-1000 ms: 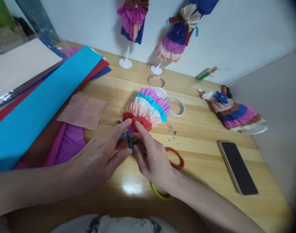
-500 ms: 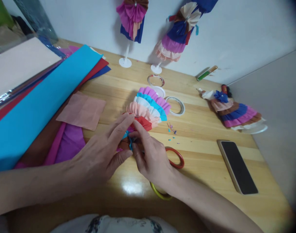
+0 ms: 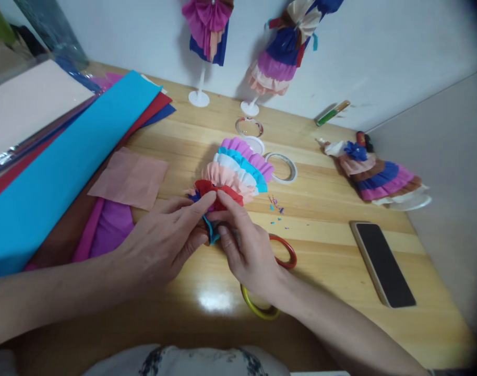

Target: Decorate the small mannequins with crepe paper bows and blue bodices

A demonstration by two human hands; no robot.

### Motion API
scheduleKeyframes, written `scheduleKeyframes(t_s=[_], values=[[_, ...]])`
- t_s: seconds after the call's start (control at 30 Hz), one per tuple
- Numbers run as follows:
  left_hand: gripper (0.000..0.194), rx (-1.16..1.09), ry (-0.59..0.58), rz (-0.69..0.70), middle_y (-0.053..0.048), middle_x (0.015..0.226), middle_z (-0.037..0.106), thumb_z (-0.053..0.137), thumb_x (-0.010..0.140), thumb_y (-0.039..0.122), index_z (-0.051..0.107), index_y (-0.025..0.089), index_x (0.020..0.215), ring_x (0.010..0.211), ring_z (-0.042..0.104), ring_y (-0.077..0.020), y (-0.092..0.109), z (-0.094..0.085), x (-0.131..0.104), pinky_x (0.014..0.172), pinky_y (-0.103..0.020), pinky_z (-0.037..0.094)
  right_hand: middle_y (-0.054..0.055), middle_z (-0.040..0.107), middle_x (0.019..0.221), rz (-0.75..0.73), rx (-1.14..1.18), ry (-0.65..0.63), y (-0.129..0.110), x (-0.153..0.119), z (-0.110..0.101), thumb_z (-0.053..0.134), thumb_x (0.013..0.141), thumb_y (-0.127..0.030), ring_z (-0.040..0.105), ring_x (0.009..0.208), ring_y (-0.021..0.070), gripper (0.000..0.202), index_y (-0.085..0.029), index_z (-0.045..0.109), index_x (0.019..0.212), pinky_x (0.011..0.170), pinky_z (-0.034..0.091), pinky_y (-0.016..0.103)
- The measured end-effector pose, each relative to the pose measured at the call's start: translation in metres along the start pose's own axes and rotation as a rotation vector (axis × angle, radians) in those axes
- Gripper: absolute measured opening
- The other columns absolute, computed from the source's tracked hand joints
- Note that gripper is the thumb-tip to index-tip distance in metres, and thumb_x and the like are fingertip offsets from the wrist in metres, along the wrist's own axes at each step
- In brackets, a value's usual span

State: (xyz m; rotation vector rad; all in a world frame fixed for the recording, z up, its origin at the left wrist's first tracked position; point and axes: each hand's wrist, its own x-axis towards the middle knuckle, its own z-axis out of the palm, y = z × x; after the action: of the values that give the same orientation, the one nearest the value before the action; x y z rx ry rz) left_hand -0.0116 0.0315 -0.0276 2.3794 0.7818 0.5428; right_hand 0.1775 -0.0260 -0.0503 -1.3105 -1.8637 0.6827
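A ruffled paper dress (image 3: 228, 172) lies on the table in front of me, with tiers of purple, blue, white and peach. Its red band (image 3: 233, 195) sits right at my fingertips. My left hand (image 3: 160, 237) has its fingers closed on the upper part of the dress from the left. From the other side my right hand (image 3: 252, 256) pinches the same part, index finger on the red band and thumb below. Between the hands a blue paper edge (image 3: 212, 232) sticks out. The exact grip points are partly hidden by the fingers.
Under and beside my right wrist show scissors with a red loop (image 3: 288, 256) and a yellow loop (image 3: 262, 312). Rolls of tape (image 3: 291, 177), paper scraps (image 3: 276, 204) and a phone (image 3: 385, 266) lie rightward. Coloured paper sheets (image 3: 78, 162) fill the left. Finished paper dresses (image 3: 277, 65) stand behind.
My fingertips have shifted on the upper dress, and more of the red band and a dark blue bit now show. The whole view has moved slightly.
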Motion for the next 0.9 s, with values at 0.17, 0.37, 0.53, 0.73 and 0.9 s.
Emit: scheduleKeyframes(t_s=[0.17, 0.37, 0.53, 0.73, 0.9], values=[[0.042, -0.008, 0.033, 0.025, -0.012, 0.116, 0.067, 0.035, 0.098, 0.02, 0.037, 0.018, 0.14, 0.107, 0.062, -0.0233, -0.004, 0.002, -0.003, 0.09, -0.041, 0.052, 0.009, 0.067, 0.116, -0.019, 0.039, 0.027, 0.001, -0.002, -0.005, 0.042, 0.094, -0.008, 0.066, 0.099, 0.0181, 0.059, -0.026, 0.03, 0.149, 0.082, 0.059, 0.034], [0.036, -0.009, 0.135, 0.07, -0.005, 0.098, 0.073, 0.042, 0.095, 0.015, 0.047, 0.021, 0.13, 0.094, 0.065, -0.0213, -0.013, 0.003, -0.004, 0.081, -0.036, 0.052, 0.005, 0.069, 0.102, -0.015, 0.053, 0.055, 0.002, -0.003, -0.011, 0.039, 0.094, -0.006, 0.068, 0.084, 0.0138, 0.057, -0.027, 0.034, 0.147, 0.077, 0.059, 0.029], [0.043, 0.044, 0.081, 0.191, -0.006, 0.101, 0.073, 0.043, 0.088, 0.004, 0.05, 0.019, 0.128, 0.094, 0.063, -0.0206, -0.007, -0.003, 0.001, 0.08, -0.034, 0.053, 0.006, 0.07, 0.105, -0.055, -0.005, 0.036, 0.005, -0.003, -0.008, 0.042, 0.092, -0.006, 0.068, 0.089, 0.0157, 0.06, -0.027, 0.034, 0.147, 0.084, 0.058, 0.033], [0.041, 0.064, 0.055, 0.193, -0.003, 0.096, 0.073, 0.042, 0.086, 0.002, 0.055, 0.02, 0.12, 0.091, 0.061, -0.021, -0.009, 0.0, 0.003, 0.076, -0.032, 0.052, 0.006, 0.07, 0.105, -0.114, -0.099, 0.045, 0.008, -0.003, -0.006, 0.042, 0.091, -0.004, 0.068, 0.09, 0.0167, 0.064, -0.026, 0.03, 0.149, 0.082, 0.059, 0.033], [0.031, -0.069, 0.018, 0.072, -0.005, 0.093, 0.073, 0.041, 0.09, 0.008, 0.059, 0.018, 0.113, 0.085, 0.061, -0.0201, -0.008, 0.001, 0.006, 0.072, -0.033, 0.051, 0.006, 0.07, 0.104, -0.136, -0.132, 0.037, 0.009, -0.002, -0.006, 0.041, 0.091, -0.005, 0.069, 0.089, 0.0168, 0.065, -0.027, 0.028, 0.151, 0.08, 0.06, 0.033]])
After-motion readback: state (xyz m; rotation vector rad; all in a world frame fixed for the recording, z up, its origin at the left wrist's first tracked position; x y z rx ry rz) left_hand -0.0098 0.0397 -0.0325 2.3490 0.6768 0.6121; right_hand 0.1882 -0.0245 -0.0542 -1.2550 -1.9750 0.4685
